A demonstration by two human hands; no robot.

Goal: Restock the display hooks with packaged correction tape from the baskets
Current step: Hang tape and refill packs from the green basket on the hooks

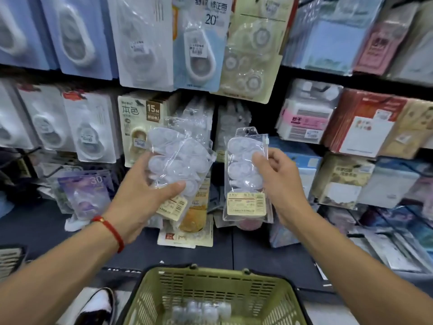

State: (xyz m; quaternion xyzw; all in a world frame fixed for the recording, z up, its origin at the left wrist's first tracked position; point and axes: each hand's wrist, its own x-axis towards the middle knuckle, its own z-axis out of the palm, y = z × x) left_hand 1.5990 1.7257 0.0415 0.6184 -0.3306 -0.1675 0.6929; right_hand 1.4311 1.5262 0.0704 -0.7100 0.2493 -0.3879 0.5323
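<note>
My left hand (143, 193) grips a fanned bundle of clear correction tape packs (178, 158), thumb across their lower front. My right hand (278, 181) pinches a single clear pack (243, 165) by its right edge and holds it upright, hang tab on top and a yellow barcode label at the bottom. Both are raised in front of the display wall, below hanging correction tape cards (199, 43). More clear packs (203, 310) lie in the green basket (210, 277) beneath my arms. The hooks behind the held packs are mostly hidden.
Carded correction tapes fill the hooks at left (93, 127). Sticky-note and notepad packs (365, 127) crowd the shelves at right. Loose packages (187, 233) lie on the dark ledge under the display. A black-and-white shoe (98, 306) stands left of the basket.
</note>
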